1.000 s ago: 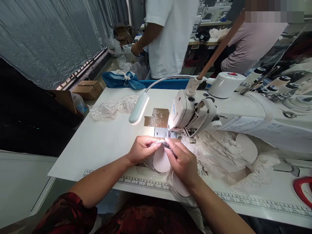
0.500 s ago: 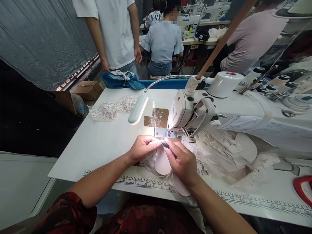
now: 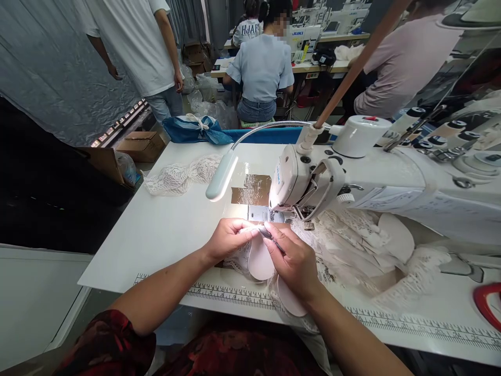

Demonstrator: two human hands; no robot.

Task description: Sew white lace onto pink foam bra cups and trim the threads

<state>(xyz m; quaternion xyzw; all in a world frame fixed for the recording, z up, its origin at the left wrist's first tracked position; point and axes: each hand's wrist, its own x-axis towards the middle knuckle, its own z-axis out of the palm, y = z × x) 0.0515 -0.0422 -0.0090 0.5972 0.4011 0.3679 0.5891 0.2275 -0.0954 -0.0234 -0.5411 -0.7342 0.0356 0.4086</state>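
Observation:
My left hand pinches the top edge of a pale padded cup with lace trim, just in front of the sewing machine's needle area. My right hand is closed on a small dark metal tool whose tip meets the same edge. A second pale cup hangs below my right wrist over the table's front edge. Both hands rest on the white sewing table.
The white sewing machine fills the right side, with a gooseneck lamp lit over the work. A heap of lace pieces lies right of my hands; a lace strip lies far left. Other people stand and sit behind the table.
My hands have stayed almost still on the cup. The person in the white shirt behind the table has walked to the left, uncovering a seated person in a light blue top.

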